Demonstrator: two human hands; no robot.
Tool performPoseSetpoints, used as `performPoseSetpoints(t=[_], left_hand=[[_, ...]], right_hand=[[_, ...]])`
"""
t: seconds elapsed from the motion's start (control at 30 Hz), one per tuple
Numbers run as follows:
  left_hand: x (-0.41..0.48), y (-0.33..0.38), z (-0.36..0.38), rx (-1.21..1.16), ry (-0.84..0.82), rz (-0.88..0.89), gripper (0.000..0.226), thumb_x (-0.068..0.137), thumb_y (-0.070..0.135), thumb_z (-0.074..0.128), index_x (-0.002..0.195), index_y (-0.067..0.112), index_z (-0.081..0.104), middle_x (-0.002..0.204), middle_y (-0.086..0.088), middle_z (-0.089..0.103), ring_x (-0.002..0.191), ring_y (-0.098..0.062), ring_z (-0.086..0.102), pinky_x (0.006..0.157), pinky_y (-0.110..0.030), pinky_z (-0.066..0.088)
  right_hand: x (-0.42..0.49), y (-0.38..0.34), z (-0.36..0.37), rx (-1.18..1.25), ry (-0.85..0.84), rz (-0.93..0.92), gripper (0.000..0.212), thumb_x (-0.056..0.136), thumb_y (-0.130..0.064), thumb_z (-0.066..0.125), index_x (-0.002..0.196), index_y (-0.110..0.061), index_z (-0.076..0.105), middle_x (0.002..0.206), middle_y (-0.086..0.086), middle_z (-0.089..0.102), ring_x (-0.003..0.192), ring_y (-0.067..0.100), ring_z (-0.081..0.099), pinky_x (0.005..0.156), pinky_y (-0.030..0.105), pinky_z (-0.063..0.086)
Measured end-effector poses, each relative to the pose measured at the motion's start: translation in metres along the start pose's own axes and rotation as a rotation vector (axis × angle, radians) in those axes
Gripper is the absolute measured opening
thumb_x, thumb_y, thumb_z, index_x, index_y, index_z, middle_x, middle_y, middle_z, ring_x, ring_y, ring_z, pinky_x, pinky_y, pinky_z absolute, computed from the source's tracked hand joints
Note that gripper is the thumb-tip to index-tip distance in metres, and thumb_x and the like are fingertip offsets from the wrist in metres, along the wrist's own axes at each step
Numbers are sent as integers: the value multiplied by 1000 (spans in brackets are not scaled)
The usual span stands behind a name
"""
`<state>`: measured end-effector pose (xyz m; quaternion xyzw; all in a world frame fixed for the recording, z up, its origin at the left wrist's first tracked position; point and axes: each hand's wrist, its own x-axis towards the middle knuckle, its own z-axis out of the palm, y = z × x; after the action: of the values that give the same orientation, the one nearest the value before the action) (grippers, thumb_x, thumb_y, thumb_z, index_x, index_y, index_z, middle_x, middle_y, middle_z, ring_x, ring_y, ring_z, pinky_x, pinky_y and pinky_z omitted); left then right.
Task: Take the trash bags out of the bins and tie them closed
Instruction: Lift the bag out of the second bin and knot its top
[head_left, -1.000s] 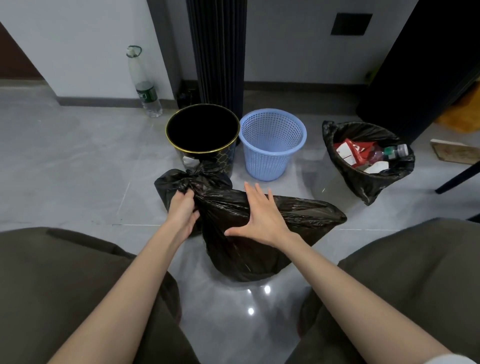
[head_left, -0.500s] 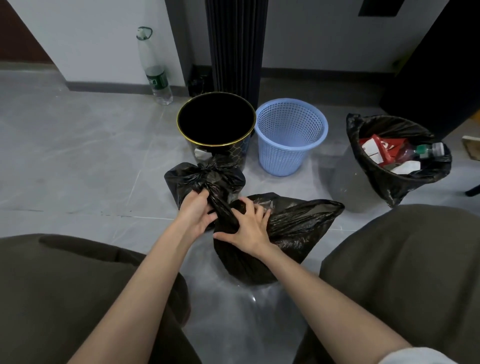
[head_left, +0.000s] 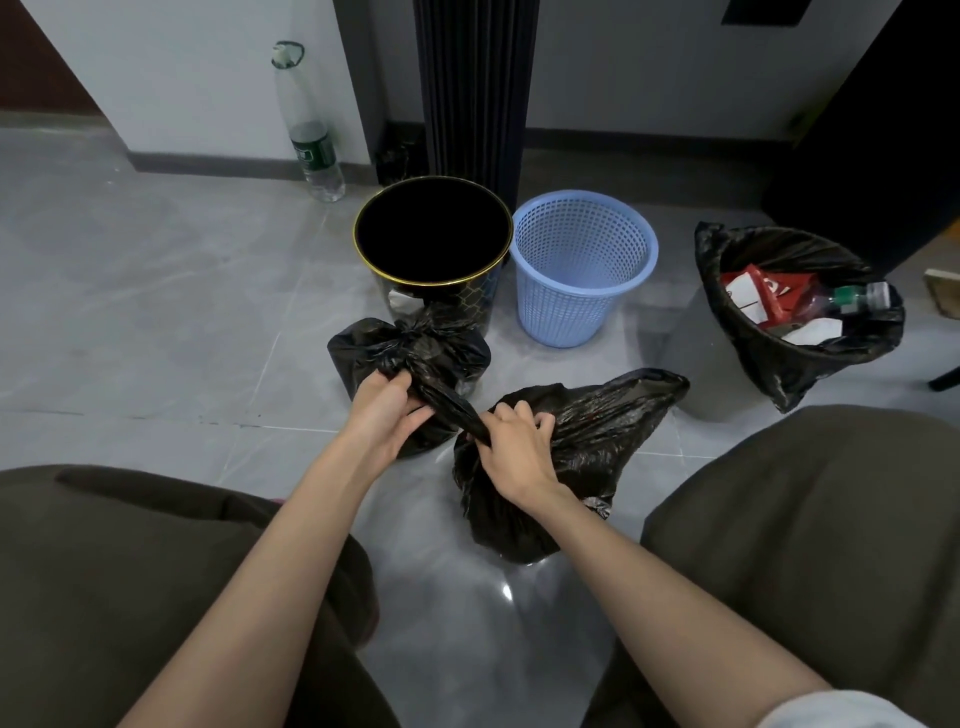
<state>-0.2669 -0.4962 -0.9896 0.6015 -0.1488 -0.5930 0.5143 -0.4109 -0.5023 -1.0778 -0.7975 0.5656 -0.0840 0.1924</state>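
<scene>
A black trash bag (head_left: 582, 447) lies on the floor between my knees, its top gathered into a twisted strip. My left hand (head_left: 387, 413) grips the far end of that strip, and my right hand (head_left: 514, 447) grips it near the bag's body. Behind my left hand sits a second black bag (head_left: 363, 348), knotted at the top. Beyond them stand a black bin with a gold rim (head_left: 434, 283) and a blue mesh basket (head_left: 618, 249), both without bags. A third bin at the right keeps its black bag (head_left: 779, 364), open and holding red packaging and a bottle.
A clear plastic bottle (head_left: 311, 150) stands against the white wall at the back left. A dark ribbed column (head_left: 475, 88) rises behind the bins, and dark furniture (head_left: 883, 130) fills the back right. My knees in dark trousers flank the grey tiled floor (head_left: 156, 312).
My right hand went from lying flat on the bag to gripping its gathered top. The bag's open side has been drawn into a twisted strip held between both hands.
</scene>
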Motion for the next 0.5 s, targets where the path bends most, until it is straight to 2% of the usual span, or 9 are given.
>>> performPoseSetpoints(t=[0.07,0.13,0.2,0.23,0.3,0.33,0.37,0.43,0.5], left_hand=[[-2,-1,-1,104,-4,45,28,100,3,31,117,8,53,101,-7,65,92,-19,65,72,-27,53],[-3,-4,-2,430,38,227,27,96,3,34,116,11,52,107,-8,63,100,-23,63,79,-30,54],[-9,-8,-2,904,88,586,33,90,3,42,121,13,46,117,-6,54,111,-22,52,93,-30,44],[-14,-10,0,1092,90,785,44,85,1,47,127,12,42,126,-6,47,119,-21,45,100,-30,38],[-20,-13,4,1443,108,1117,70,70,1,55,136,13,38,142,-8,33,132,-27,30,112,-48,24],[-22,-14,6,1617,115,1230,79,63,3,60,138,14,38,147,-9,30,137,-31,24,114,-56,14],[-20,-19,6,1797,79,1289,85,59,8,67,139,14,40,151,-9,29,140,-32,21,113,-59,6],[-18,-33,4,2126,-26,1262,93,55,27,81,138,11,44,150,-9,35,142,-31,24,113,-61,-3],[-14,-46,1,2202,-90,1185,88,52,36,85,129,6,54,130,-10,57,133,-27,42,113,-60,-2]], right_hand=[[-3,3,-6,-91,21,-4,19,92,-19,47,108,-19,58,106,0,56,103,22,41,90,37,26],[-7,6,-9,-145,42,16,20,91,-12,46,107,-17,56,109,2,57,104,23,42,89,37,27],[-9,9,-12,-190,51,40,25,88,-6,46,108,-17,55,111,3,56,105,24,42,90,37,28],[-10,10,-14,-208,51,49,28,86,-3,46,110,-16,55,113,3,56,107,25,42,91,38,28],[-11,14,-17,-239,51,60,32,84,-1,47,111,-15,54,115,5,55,109,27,42,92,40,28],[-11,15,-19,-253,51,61,32,83,-1,48,111,-14,54,115,6,55,110,27,42,91,40,28],[-12,17,-20,-265,50,58,30,83,-2,48,110,-14,54,115,6,55,110,27,42,90,40,28],[-15,19,-21,-291,55,36,26,85,-5,49,109,-14,55,115,6,56,109,27,43,88,40,28],[-19,22,-21,-322,60,-6,23,87,-8,48,109,-14,55,114,6,57,108,27,44,88,40,29]])
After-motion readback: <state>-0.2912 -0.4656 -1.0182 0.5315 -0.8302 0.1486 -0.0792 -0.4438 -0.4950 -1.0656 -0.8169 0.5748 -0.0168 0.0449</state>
